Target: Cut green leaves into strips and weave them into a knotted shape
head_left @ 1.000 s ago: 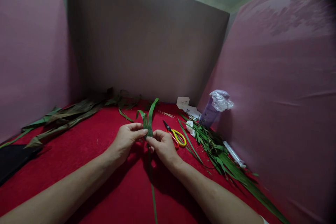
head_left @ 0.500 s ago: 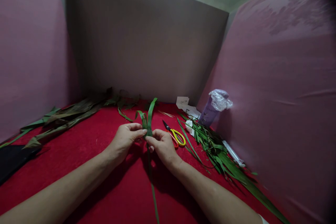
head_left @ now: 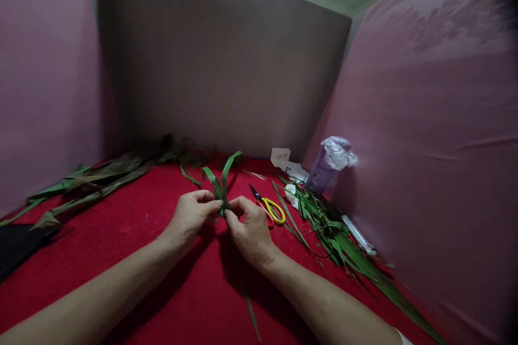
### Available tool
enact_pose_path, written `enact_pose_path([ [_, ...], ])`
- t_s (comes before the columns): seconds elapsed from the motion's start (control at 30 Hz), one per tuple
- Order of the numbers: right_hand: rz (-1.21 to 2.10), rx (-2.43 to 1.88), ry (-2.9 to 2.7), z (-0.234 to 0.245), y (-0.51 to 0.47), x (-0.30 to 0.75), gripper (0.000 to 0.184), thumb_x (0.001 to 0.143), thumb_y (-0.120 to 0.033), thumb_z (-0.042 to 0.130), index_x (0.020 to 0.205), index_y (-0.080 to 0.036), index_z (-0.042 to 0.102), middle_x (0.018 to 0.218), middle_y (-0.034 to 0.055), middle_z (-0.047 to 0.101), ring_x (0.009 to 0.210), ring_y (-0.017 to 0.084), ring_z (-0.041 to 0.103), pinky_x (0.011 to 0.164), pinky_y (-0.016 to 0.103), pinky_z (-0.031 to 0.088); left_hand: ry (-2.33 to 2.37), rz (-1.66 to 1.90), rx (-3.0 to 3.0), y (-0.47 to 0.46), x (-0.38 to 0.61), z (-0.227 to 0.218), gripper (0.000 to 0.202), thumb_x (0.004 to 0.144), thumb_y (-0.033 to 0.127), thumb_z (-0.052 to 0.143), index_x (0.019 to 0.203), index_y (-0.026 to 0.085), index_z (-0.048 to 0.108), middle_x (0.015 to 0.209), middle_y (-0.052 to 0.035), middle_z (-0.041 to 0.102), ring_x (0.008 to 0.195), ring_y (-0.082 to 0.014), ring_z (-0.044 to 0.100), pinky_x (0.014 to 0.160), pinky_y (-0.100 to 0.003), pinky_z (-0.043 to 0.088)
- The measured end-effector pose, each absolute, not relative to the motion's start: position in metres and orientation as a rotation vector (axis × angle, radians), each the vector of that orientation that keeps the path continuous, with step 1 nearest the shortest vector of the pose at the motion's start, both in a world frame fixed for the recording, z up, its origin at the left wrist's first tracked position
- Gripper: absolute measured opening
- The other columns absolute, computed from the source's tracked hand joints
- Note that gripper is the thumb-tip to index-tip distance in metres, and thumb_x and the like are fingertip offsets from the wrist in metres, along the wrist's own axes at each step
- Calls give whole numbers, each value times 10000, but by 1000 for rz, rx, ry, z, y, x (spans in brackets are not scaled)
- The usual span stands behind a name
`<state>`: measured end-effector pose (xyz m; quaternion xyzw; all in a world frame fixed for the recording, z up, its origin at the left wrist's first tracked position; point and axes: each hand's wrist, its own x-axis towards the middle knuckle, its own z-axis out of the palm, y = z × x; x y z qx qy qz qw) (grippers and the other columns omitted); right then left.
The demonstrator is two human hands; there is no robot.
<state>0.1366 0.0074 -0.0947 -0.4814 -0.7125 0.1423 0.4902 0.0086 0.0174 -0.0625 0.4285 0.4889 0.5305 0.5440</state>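
A small bundle of folded green leaf strips (head_left: 219, 188) stands upright between my hands, with two strip ends curling up above it. My left hand (head_left: 194, 216) is closed, pinching the bundle from the left between thumb and finger. From the right, my right hand (head_left: 250, 229) grips its lower part with thumb and forefinger. A thin leaf tail (head_left: 253, 315) shows below my right hand on the red cloth; how it joins the bundle is hidden. Just right of my right hand lie scissors (head_left: 267, 206) with red and yellow handles, black blades apart.
Green leaf strips (head_left: 343, 242) lie heaped along the right wall, beside a purple packet (head_left: 321, 172) with clear plastic and crumpled white paper (head_left: 291, 195). White cards (head_left: 280, 156) are at the back. Long dull leaves (head_left: 109, 178) and a dark flat object (head_left: 24, 245) lie left.
The bundle has tilted and shifted slightly left in my fingers. Its long tail has swung right and now shows only near the bottom. Both hands keep their pinch.
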Motion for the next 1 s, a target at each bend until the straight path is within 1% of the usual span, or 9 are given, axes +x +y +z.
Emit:
enact_pose_path([
  [0.17,156,-1153,-1884,-95,5,138,108,804,-150,494,798,-187,596,765,30,613,698,151,552,667,237,390,1133,1302,1006,19,9,-64,178,507,154,697,535,139,522,460,29,570,385,-75,509,406,-186,427],
  [0.37,33,-1166,-2028,-93,3,139,111,826,-169,476,871,-185,577,817,40,598,737,159,550,677,239,387,1154,1326,990,20,8,-64,164,502,106,651,518,146,493,456,40,551,424,-90,530,439,-209,474],
  [0.47,-44,-1198,-2105,-92,1,138,112,810,-200,505,904,-181,563,841,43,587,774,173,545,677,249,383,1151,1324,962,20,8,-64,161,490,85,635,516,147,488,445,43,542,418,-88,522,420,-202,468],
  [0.57,-136,-1235,-2145,-91,0,137,133,805,-249,532,915,-179,559,854,45,580,797,184,537,664,259,377,1158,1320,931,20,8,-65,168,481,74,618,499,151,470,395,63,490,372,-64,469,375,-173,426],
  [0.63,-196,-1251,-2153,-91,1,136,130,810,-275,540,895,-180,563,840,43,584,792,187,535,653,262,370,1155,1320,912,20,9,-66,176,482,71,604,484,155,450,363,82,440,338,-43,417,342,-148,379],
  [0.7,-254,-1263,-2153,-92,3,136,115,821,-284,535,859,-180,568,808,40,589,768,187,534,635,264,361,1153,1323,901,19,10,-68,175,484,64,593,481,156,444,353,90,417,325,-35,393,335,-144,365],
  [0.77,-303,-1264,-2159,-93,4,136,99,835,-263,519,831,-180,573,779,38,592,741,185,534,619,265,351,1160,1326,899,18,11,-69,148,487,58,587,511,151,474,383,73,463,349,-53,435,358,-167,404],
  [0.87,-344,-1255,-2172,-95,5,135,103,844,-204,494,788,-175,576,741,35,593,699,177,535,595,263,339,1180,1334,904,16,11,-69,130,503,59,593,581,138,526,482,24,558,450,-109,534,412,-222,467],
  [1.0,-277,-1214,-2117,-97,6,135,136,846,-156,473,761,-167,578,710,35,594,664,164,540,594,251,345,1145,1340,917,15,11,-68,121,549,92,627,625,132,541,560,5,579,530,-134,563,456,-253,490],
])
